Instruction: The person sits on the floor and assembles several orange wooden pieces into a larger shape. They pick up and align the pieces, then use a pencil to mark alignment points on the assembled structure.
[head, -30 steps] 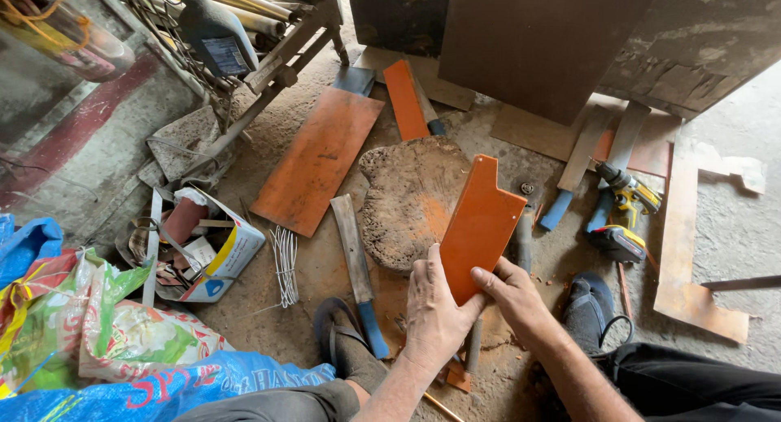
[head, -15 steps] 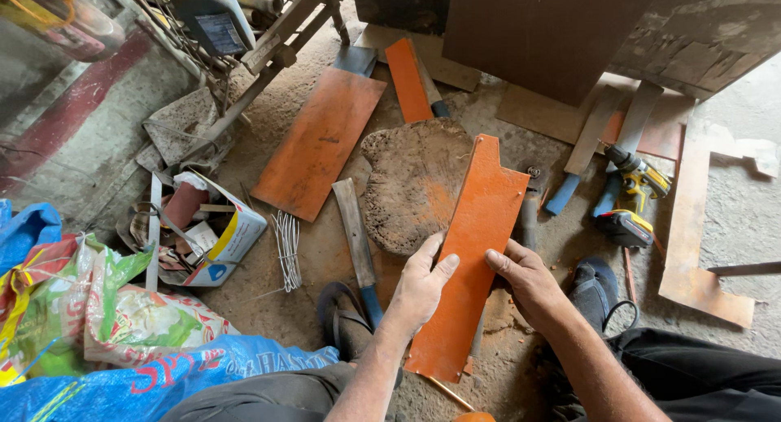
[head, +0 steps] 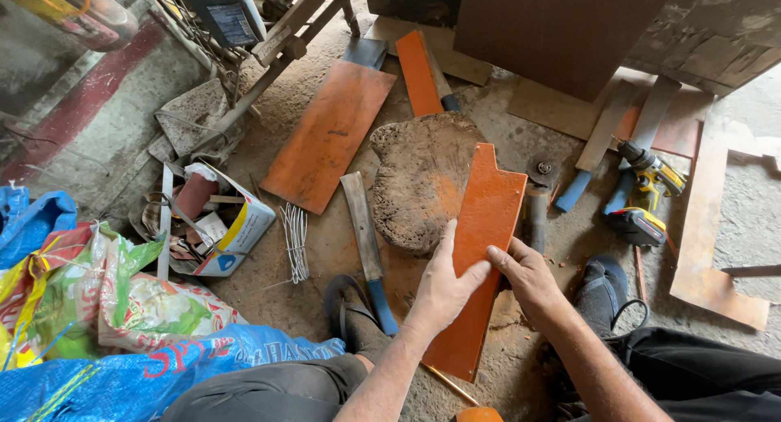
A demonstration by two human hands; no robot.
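Note:
A long orange board (head: 482, 227) with a notched top end leans over a worn round wooden block (head: 419, 174) on the dirt floor. My left hand (head: 443, 280) lies flat on the board's left edge near the middle, fingers pressing it. My right hand (head: 525, 276) grips the board's right edge at about the same height. The board's lower end reaches down between my legs. A large knife (head: 366, 247) with a blue handle lies on the ground just left of the block, by my sandalled left foot (head: 350, 312).
Two more orange boards (head: 329, 133) (head: 419, 72) lie beyond the block. A yellow cordless drill (head: 647, 194) lies at right near wooden offcuts (head: 716, 235). At left lie a box of scraps (head: 211, 223), thin wire pieces (head: 294, 239) and coloured sacks (head: 98, 308).
The orange board has slid down toward me and now lies flatter over the block. Both hands stayed on its edges, shifting up along it.

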